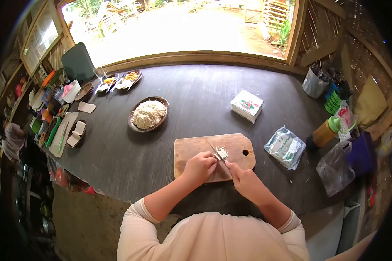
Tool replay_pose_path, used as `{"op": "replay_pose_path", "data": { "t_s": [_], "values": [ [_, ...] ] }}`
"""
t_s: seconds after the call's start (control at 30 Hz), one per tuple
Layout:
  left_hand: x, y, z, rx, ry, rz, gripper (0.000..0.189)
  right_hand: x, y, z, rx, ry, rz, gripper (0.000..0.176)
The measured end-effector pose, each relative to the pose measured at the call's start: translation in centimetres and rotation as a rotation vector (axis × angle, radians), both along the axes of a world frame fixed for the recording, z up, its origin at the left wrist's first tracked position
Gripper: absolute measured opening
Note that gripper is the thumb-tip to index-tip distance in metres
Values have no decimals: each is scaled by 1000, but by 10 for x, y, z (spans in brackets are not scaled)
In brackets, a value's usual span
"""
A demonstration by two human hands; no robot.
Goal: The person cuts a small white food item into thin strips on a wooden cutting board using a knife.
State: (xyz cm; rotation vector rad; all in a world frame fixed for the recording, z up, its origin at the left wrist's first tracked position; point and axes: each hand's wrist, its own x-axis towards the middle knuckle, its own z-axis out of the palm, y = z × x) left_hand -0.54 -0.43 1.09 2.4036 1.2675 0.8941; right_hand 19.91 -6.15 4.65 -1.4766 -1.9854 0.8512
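Observation:
A wooden cutting board (188, 148) with a dark hole at its right end lies near the table's front edge. My right hand (243, 177) is closed round a knife (214, 148), its blade slanting up and left over the board. Thin white strips (222, 152) lie in a small heap beside the blade. My left hand (200, 168) rests on the board just left of the knife, fingers curled together. Whatever its fingertips press on is hidden. Beyond the board, to the left, a brown plate (131, 122) bears a mound of pale shreds (149, 114).
On the right lie a white printed packet (247, 105), a plastic packet (285, 148), a bottle with a green cap (326, 134) and a clear bag (336, 169). Two plates of food (129, 80), a white bowl (72, 91) and a grey bucket (314, 82) stand farther back.

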Motion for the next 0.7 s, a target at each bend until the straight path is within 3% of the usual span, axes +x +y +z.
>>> {"op": "replay_pose_path", "data": {
  "t_s": [0.5,0.57,0.7],
  "values": [
    [0,2,-2,12,5,-7,11,0,-2,2,-25,-18,33,32],
    [0,2,-2,6,12,-7,11,0,1,-12,113,45,45,29],
    [1,0,0,28,-5,-18,11,-8,4,-19,113,-42,-2,29]
  ]
}}
